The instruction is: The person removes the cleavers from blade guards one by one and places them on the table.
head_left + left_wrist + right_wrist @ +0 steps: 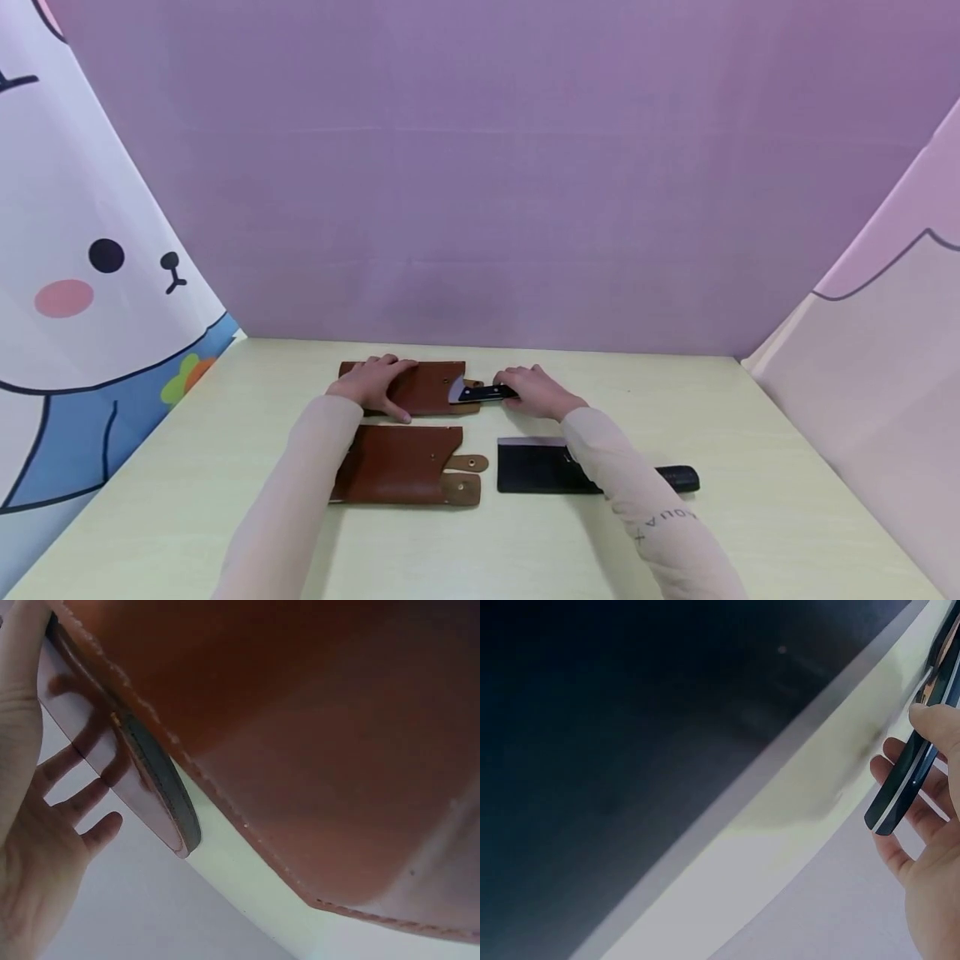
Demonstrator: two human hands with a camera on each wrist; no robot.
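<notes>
My left hand (372,386) lies with spread fingers on the far brown leather sheath (429,385); in the left wrist view the hand (45,817) shows at the left edge beside the sheath (112,742). My right hand (538,392) grips the black handle (483,392) of a knife whose blade is mostly inside or behind that sheath, with only the part near the handle showing. In the right wrist view the thumb and fingers of the hand (930,795) hold the handle (904,784).
Nearer on the table (405,550) lies a second brown sheath (397,467) with snap straps. Right of it, under my right forearm, is a dark-bladed cleaver (532,468) with a black handle (678,478). A purple backdrop (487,183) stands behind the table.
</notes>
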